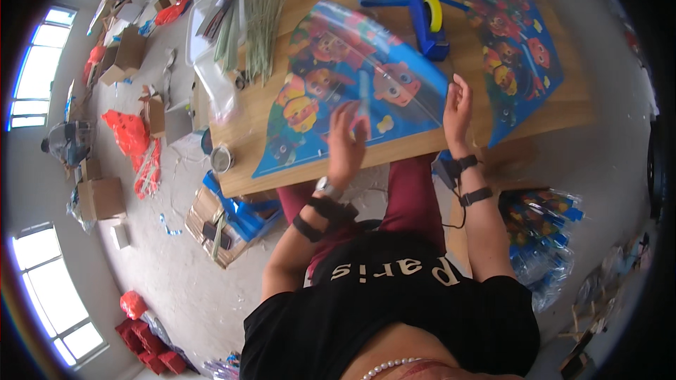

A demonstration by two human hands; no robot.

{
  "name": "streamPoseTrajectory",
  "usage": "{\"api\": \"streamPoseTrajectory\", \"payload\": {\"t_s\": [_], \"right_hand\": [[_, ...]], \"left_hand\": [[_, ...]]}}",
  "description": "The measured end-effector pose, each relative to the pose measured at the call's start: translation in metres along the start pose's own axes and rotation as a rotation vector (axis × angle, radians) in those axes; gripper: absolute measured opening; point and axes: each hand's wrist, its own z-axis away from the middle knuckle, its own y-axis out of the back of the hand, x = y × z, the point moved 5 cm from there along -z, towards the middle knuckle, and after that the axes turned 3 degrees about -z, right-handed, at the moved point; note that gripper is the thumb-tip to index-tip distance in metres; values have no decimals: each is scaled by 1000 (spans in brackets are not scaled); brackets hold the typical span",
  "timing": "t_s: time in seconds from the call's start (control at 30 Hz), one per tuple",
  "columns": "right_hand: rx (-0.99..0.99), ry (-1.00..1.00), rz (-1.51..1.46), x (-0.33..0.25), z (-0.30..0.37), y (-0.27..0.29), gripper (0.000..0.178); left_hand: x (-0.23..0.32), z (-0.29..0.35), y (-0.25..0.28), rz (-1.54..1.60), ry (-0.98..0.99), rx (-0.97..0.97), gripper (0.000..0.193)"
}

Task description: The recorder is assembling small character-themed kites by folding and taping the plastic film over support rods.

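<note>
The left hand (347,142) is over the near part of a glossy blue printed sheet (331,74), fingers apart and loosely curved. The right hand (458,112) is at the sheet's right edge with its fingers raised; whether it pinches that edge or only rests against it I can't quite tell. The sheet lies between and beyond the hands on a wooden surface (574,102), its far right side curling up. Just beyond the right hand stands a blue tape dispenser (427,32) with a yellow roll (435,13), blue strips (384,1) past it. A second printed sheet (512,60) lies right of that hand. Beyond the left hand, leftward, are thin pale rods (262,28) and a clear tray (197,28).
</note>
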Motion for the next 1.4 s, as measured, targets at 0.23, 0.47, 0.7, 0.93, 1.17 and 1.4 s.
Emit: {"api": "streamPoseTrajectory", "payload": {"t_s": [0.23, 0.47, 0.7, 0.93, 1.17, 1.4], "right_hand": [[-202, -79, 87, 45, -126, -20, 28], [-528, -257, 92, 56, -167, -38, 27], [-406, -799, -519, 69, -149, -29, 25], [-352, -449, -335, 34, -37, 38, 22], [-340, -626, -280, -44, 136, 143, 11], [-322, -699, -278, -28, 184, 150, 13]], "left_hand": [[-2, -94, -178, 549, 398, -342, 30], [-11, -146, -245, 1160, 834, -399, 23], [-8, -156, -257, 881, 948, -247, 19], [-29, -158, -261, 1008, 976, -224, 20], [-21, -159, -259, 983, 963, -129, 23], [-13, -160, -254, 905, 913, -142, 18]]}}
